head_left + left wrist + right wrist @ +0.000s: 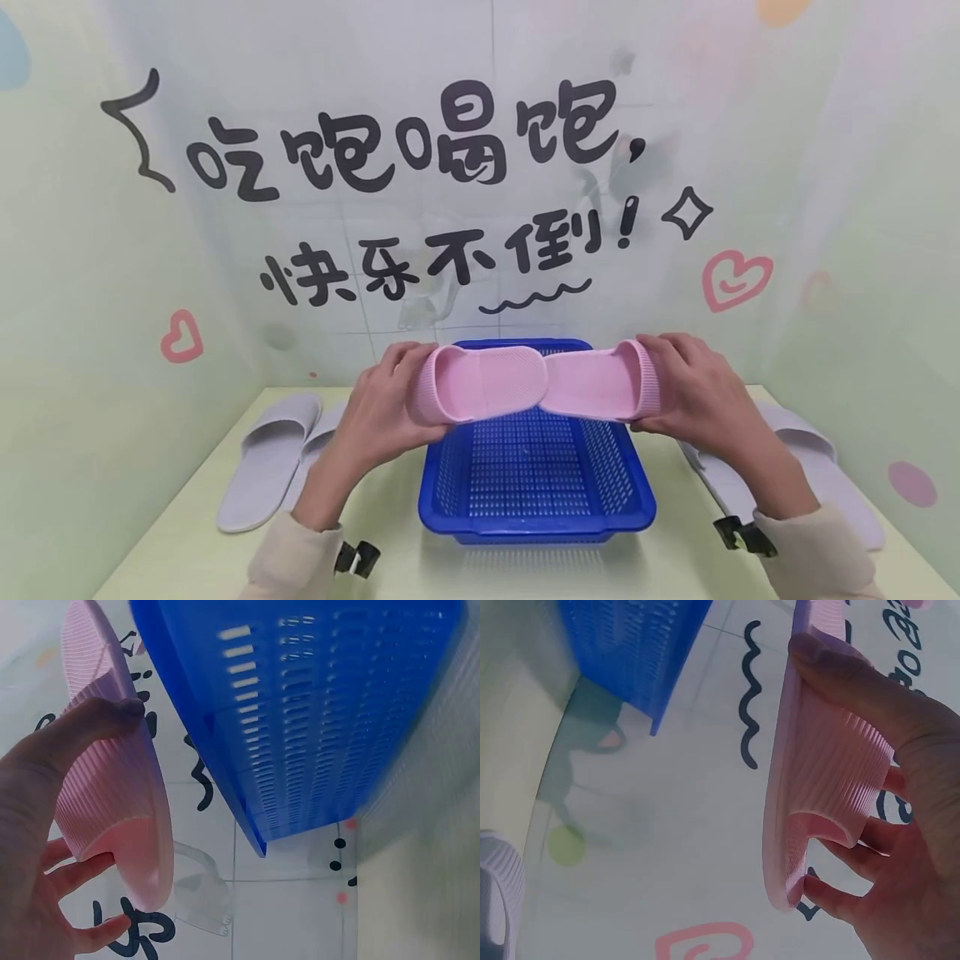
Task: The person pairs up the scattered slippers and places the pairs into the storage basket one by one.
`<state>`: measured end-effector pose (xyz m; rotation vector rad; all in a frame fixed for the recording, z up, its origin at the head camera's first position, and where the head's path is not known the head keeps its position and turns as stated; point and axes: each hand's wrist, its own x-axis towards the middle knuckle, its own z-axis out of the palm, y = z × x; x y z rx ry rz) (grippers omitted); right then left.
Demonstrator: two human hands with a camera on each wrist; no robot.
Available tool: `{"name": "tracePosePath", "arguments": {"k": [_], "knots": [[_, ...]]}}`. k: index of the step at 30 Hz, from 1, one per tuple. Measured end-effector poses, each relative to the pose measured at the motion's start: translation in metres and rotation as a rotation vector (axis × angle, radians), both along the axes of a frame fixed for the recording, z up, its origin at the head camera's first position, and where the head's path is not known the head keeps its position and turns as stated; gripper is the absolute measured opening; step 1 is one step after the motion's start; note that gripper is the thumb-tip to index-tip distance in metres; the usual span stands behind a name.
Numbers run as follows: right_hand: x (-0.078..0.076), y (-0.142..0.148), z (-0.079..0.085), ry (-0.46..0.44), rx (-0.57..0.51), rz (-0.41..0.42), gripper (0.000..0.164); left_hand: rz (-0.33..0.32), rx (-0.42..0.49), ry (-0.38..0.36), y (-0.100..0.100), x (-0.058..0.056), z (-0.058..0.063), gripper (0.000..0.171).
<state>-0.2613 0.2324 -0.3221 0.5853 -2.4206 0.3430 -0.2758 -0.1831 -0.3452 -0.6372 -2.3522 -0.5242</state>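
In the head view, two pink slippers are held level above a blue plastic basket [536, 527], heel ends meeting in the middle. My left hand [386, 404] grips the left pink slipper [495, 382] around its ribbed strap, the thumb along the sole's edge in the left wrist view. The right pink slipper [588, 383] is gripped the same way by my right hand [701, 400]; its ribbed strap lies between thumb and fingers in the right wrist view. The basket's visible inside shows only its slotted floor and walls.
A pair of light grey slippers [258, 475] lies on the pale table [390, 542] to the left, partly behind my left arm. Another grey pair [817, 467] lies to the right, partly behind my right arm. A printed wall [480, 50] stands behind the basket.
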Motion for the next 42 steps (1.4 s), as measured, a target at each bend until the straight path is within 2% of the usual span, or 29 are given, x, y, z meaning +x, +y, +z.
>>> {"name": "tracePosePath", "arguments": {"k": [6, 13, 20, 25, 30, 42], "knots": [[0.007, -0.004, -0.003, -0.007, -0.045, 0.002, 0.108, -0.004, 0.016, 0.051, 0.001, 0.008, -0.001, 0.101], [0.010, -0.006, -0.005, -0.028, -0.084, 0.025, 0.109, -0.017, 0.004, 0.069, 0.004, 0.009, -0.002, 0.102], [0.011, -0.003, -0.006, -0.013, -0.070, 0.031, 0.110, -0.003, -0.015, 0.073, 0.008, 0.010, -0.009, 0.103], [0.012, -0.001, -0.008, 0.046, -0.029, 0.033, 0.111, 0.008, -0.042, 0.083, 0.009, 0.012, -0.011, 0.105], [0.012, -0.001, -0.009, 0.087, -0.021, 0.040, 0.110, 0.010, -0.071, 0.115, 0.008, 0.013, -0.012, 0.107], [0.011, -0.005, -0.012, 0.092, 0.001, 0.039, 0.106, 0.071, -0.167, 0.198, 0.007, 0.012, -0.014, 0.114]]}}
